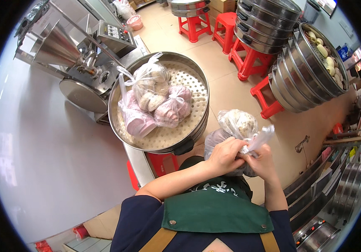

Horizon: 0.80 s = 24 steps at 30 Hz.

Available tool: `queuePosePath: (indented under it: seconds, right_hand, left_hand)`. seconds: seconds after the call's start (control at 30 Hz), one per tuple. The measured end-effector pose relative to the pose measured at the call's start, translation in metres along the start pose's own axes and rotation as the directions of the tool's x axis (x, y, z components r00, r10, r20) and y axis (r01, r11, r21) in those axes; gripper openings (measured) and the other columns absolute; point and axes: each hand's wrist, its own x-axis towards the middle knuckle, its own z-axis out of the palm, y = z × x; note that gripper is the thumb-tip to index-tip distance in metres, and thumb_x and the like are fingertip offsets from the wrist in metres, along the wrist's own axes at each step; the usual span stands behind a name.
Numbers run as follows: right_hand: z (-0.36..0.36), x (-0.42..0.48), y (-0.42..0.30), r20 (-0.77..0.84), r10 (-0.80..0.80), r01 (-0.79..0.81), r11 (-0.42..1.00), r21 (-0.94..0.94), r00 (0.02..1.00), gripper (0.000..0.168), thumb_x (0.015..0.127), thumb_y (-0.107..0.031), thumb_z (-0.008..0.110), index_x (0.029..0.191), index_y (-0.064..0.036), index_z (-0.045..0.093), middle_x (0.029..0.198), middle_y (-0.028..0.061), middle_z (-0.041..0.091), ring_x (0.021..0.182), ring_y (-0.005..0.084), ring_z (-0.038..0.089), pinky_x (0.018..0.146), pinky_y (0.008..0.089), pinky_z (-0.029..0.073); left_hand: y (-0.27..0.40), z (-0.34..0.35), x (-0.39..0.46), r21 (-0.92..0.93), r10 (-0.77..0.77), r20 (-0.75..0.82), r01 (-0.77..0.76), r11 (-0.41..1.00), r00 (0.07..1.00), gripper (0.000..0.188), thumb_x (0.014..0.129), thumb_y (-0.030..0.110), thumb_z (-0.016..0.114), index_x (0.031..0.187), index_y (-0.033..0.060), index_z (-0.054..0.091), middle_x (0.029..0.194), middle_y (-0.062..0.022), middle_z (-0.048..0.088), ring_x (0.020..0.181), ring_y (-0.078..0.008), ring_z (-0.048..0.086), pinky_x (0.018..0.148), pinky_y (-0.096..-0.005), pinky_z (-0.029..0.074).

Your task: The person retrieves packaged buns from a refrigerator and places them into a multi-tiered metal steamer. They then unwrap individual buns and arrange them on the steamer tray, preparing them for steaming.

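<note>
My left hand and my right hand meet at the gathered neck of a clear plastic bag of pale, speckled buns, in front of the green apron. Both hands grip the twisted plastic, and its loose end sticks up to the right. Another bag with darker, purplish contents hangs beside and below it, partly hidden by my left hand. To the left, a round metal steamer tray with a perforated base holds several knotted plastic bags, some with pink buns, one with pale speckled buns.
A white worktable and a metal machine with a hopper lie left. Stacked steamers on red plastic stools stand at the upper right. Shelving and a round metal appliance are at the lower right.
</note>
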Motion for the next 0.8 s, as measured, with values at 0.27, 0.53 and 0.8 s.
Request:
queuePosePath:
  seconds: [0.27, 0.53, 0.8]
  right_hand:
    - [-0.049, -0.004, -0.005, -0.359, 0.092, -0.003, 0.971, 0.241, 0.929, 0.013, 0.085, -0.003, 0.064, 0.097, 0.002, 0.067, 0.095, 0.0062, 0.066, 0.090, 0.0124, 0.058, 0.085, 0.0251, 0.043]
    - [-0.083, -0.032, 0.060, -0.647, 0.260, -0.022, 0.936, 0.352, 0.717, 0.015, 0.089, -0.005, 0.061, 0.101, 0.004, 0.066, 0.100, 0.0073, 0.065, 0.095, 0.0133, 0.057, 0.088, 0.0265, 0.042]
    - [-0.061, -0.119, 0.127, -0.702, 0.517, -0.188, 0.849, 0.494, 0.489, 0.017, 0.090, -0.009, 0.061, 0.102, 0.004, 0.065, 0.101, 0.0087, 0.065, 0.097, 0.0150, 0.057, 0.091, 0.0285, 0.042]
  left_hand:
    - [0.026, -0.047, 0.006, 0.014, 0.068, -0.110, -0.067, 0.998, 0.992, 0.024, 0.062, 0.002, 0.069, 0.084, 0.0035, 0.058, 0.071, -0.0095, 0.057, 0.064, -0.0267, 0.055, 0.057, -0.0364, 0.046]
    - [0.009, -0.169, 0.070, 0.079, 0.005, -0.256, 0.016, 0.997, 0.967, 0.020, 0.069, -0.001, 0.060, 0.088, 0.0027, 0.059, 0.071, -0.0034, 0.053, 0.060, -0.0091, 0.048, 0.053, -0.0243, 0.038]
    - [-0.092, -0.245, 0.169, 0.268, -0.061, 0.089, 0.035, 0.963, 0.994, 0.015, 0.072, -0.001, 0.059, 0.086, 0.0026, 0.059, 0.076, -0.0068, 0.058, 0.071, -0.0164, 0.055, 0.064, -0.0271, 0.043]
